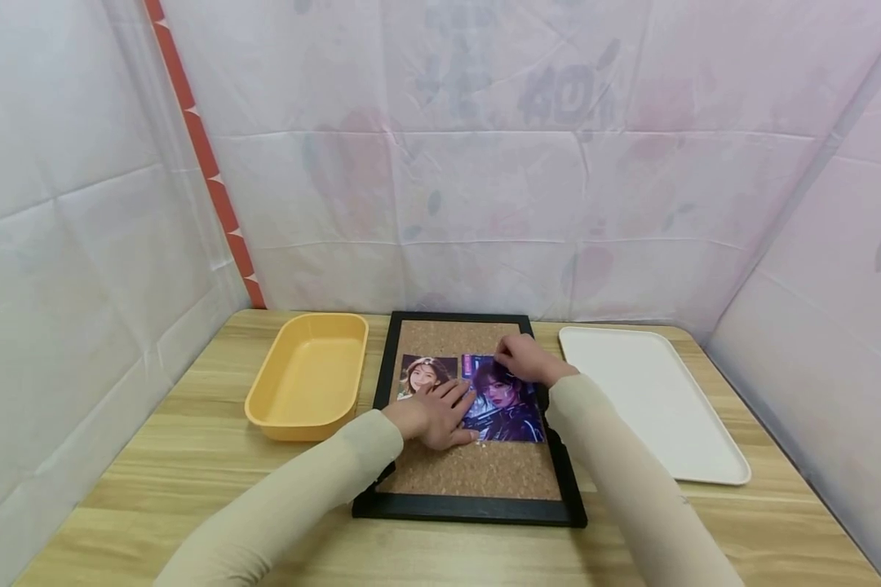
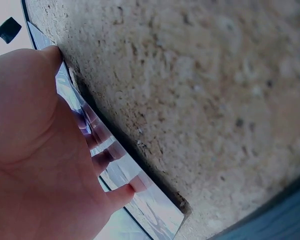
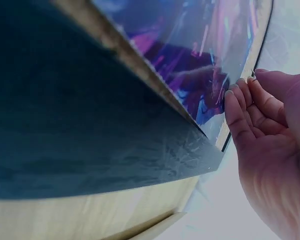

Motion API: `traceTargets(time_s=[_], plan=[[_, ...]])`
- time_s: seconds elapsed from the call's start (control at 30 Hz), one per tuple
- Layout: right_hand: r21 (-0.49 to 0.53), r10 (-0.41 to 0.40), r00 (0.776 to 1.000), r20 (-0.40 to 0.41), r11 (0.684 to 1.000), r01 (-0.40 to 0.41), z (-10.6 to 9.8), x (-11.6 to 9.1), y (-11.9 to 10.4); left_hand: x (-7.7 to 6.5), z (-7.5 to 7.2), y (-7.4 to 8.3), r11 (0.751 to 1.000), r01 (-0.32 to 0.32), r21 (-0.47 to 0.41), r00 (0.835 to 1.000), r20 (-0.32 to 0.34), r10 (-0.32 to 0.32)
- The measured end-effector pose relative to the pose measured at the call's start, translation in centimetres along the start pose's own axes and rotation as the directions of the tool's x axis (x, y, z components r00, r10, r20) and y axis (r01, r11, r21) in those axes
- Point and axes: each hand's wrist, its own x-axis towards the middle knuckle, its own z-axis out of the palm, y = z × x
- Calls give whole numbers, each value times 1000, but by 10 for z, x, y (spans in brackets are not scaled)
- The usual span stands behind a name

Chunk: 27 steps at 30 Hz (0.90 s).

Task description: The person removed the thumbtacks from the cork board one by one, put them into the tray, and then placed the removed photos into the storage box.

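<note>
A black-framed cork board (image 1: 477, 477) lies on the table with two glossy picture cards side by side on it. My left hand (image 1: 442, 414) rests with spread fingers across the lower part of the portrait card (image 1: 420, 375) and the left edge of the purple card (image 1: 506, 417). In the left wrist view, the fingers reflect in a card's glossy surface (image 2: 157, 215). Near the purple card's top edge is my right hand (image 1: 526, 357), fingers curled. In the right wrist view, its thumb and index finger pinch a thin, pin-like thing (image 3: 253, 73), mostly hidden.
A yellow tub (image 1: 312, 371) stands left of the board. To the right lies a white tray (image 1: 653, 399), beside the right forearm. Fabric walls enclose the wooden table (image 1: 161, 489) at the back and both sides.
</note>
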Motion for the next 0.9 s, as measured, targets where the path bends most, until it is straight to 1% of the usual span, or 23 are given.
traceTargets(time_s=[0.13,0.17,0.27,0.37,0.5,0.67,0.73,0.77,0.9], plan=[[101,52,999,-18,994,-50,-2,-5,2,8,5,-4,1000,1,-23,1000,13,-1],[122,61,998,-21,991,-58,-3,-7,2,7,5,-4,1000,4,-31,1000,14,-4],[154,65,997,-37,986,-59,-8,-13,1,14,10,-6,999,5,-52,1000,18,-4],[177,64,996,-56,983,-53,-14,-18,-1,14,10,-6,999,9,-48,1000,16,-8],[181,61,996,-70,982,-47,-19,-25,-4,11,7,-6,999,8,-43,1000,16,-7],[147,62,995,-83,988,-50,-20,-36,-5,5,8,-2,999,16,-51,1000,3,-16],[132,50,995,-92,991,-38,-20,-40,-4,1,6,0,999,21,-38,1000,2,-21],[125,41,995,-96,992,-28,-21,-42,-4,0,6,1,999,20,-46,1000,4,-20],[103,21,993,-118,995,-9,-27,-49,-3,4,8,-1,999,9,-33,1000,-8,-9]])
